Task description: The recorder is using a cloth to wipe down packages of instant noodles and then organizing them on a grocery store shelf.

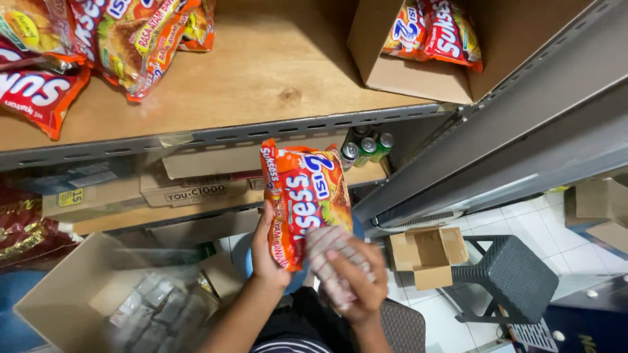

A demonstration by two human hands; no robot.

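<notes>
Below the wooden shelf (261, 72): we hold one orange noodle packet (304, 196), left hand (268, 252) wrapped around its lower edge, right hand (353, 281) closed on a pale wrapped bundle (330, 252). Light, crinkly, slippery film; brittle contents, so grip the edges gently.

Noodle packet (304, 196) sits between left hand (267, 252) and right hand (353, 281). Wooden shelf (261, 72) above hands, packets (98, 39) on it at left, box (418, 72) at right. Cans (366, 149) just above-right of hands. Open carton (72, 294) left of left hand. Stool (513, 274) right of right hand.
</notes>
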